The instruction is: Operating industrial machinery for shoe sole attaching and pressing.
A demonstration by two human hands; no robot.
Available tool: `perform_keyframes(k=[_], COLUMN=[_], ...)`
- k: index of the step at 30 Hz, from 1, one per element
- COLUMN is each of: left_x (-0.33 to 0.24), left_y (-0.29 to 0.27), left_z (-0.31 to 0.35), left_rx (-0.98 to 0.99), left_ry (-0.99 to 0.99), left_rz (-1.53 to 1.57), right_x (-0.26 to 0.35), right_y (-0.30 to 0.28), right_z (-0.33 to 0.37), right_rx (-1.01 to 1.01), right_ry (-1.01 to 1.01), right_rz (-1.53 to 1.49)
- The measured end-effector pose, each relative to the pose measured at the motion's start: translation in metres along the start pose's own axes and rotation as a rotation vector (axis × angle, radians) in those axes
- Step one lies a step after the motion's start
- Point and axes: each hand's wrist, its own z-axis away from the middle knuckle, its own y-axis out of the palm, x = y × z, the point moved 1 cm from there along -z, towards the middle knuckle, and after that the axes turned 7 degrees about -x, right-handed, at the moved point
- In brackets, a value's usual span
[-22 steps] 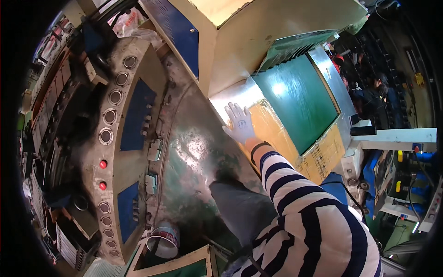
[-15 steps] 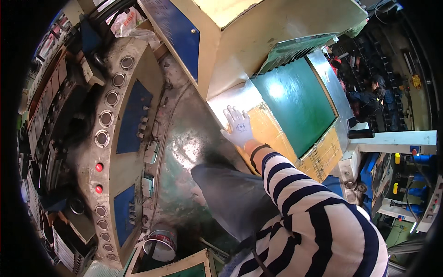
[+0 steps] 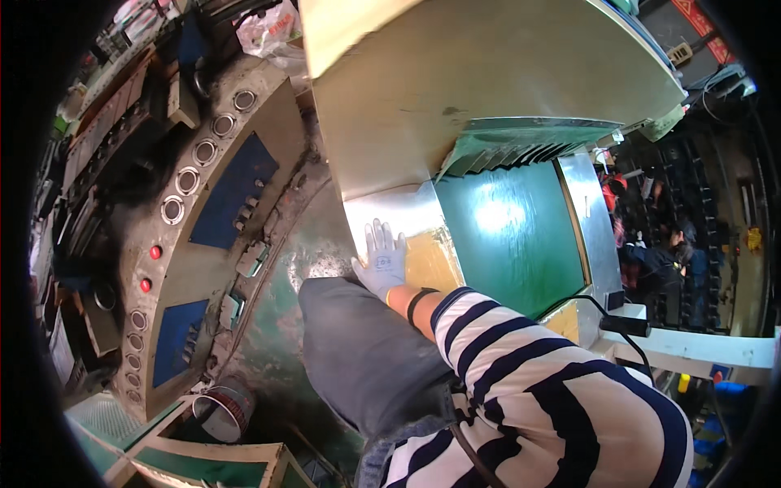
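Note:
My right hand (image 3: 382,260), in a pale glove with a printed mark on its back, lies flat with the fingers stretched out. It rests where a shiny metal plate (image 3: 403,207) meets a strip of tan cardboard (image 3: 433,264) along the machine bed's near edge. Beyond the cardboard spreads a smooth green surface (image 3: 521,236). Dark slatted flaps (image 3: 529,146) hang over its far end, under a large beige machine housing (image 3: 504,65). A black band circles my right wrist, below a striped sleeve. My left hand is out of view.
On the left stands a long grey console (image 3: 183,236) with round dials and red buttons. A bucket (image 3: 224,411) sits on the floor at lower left, near a green-panelled frame (image 3: 203,468). A black handle with a cable (image 3: 625,325) is at right; people (image 3: 683,252) are beyond.
My view has turned, and the scene has shifted with it. My right hand, still spread flat, now reaches onto the metal plate. The black handle and cable have come into view at right.

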Motion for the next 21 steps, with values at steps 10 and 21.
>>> perform_keyframes(k=[10,21], left_x=[0.034,0.015], left_y=[0.001,0.008], left_z=[0.033,0.08], left_rx=[-0.086,-0.195], left_ry=[-0.084,-0.171], left_rz=[0.181,-0.496], right_x=[-0.109,-0.406], right_y=[-0.045,-0.078], right_z=[0.019,0.059], right_rx=[0.157,-0.307], right_ry=[-0.041,0.702], right_rz=[-0.828,-1.258])
